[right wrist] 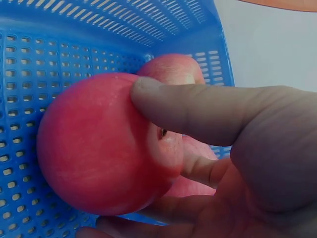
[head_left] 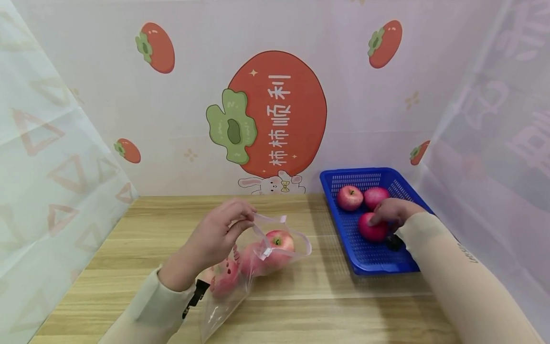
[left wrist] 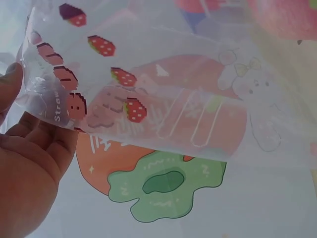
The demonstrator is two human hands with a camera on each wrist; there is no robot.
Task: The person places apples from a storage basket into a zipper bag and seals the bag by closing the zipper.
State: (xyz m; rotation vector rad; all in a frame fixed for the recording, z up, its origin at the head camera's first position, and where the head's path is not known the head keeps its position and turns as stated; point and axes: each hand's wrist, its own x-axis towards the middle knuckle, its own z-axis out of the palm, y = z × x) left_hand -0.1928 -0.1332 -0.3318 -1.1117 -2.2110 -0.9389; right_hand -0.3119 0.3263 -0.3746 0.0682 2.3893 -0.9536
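My left hand (head_left: pixel 223 231) pinches the rim of a clear plastic bag (left wrist: pixel 163 119) printed with strawberries. Inside the bag, which lies on the table with its mouth toward the right, are several apples, one red apple (head_left: pixel 279 243) near the opening. My right hand (head_left: pixel 397 212) reaches into the blue basket (head_left: pixel 358 267) and grips a red apple (right wrist: pixel 99 144), thumb on top and fingers beneath. Behind it in the basket sit two more apples, a paler one (head_left: pixel 350 198) and a pinker one (head_left: pixel 376 197).
The wooden table (head_left: pixel 309 310) runs up to a white backdrop (head_left: pixel 180 105) printed with persimmons. Patterned sheets hang at the left and right sides. A dark strap (head_left: pixel 195 297) shows at the left wrist.
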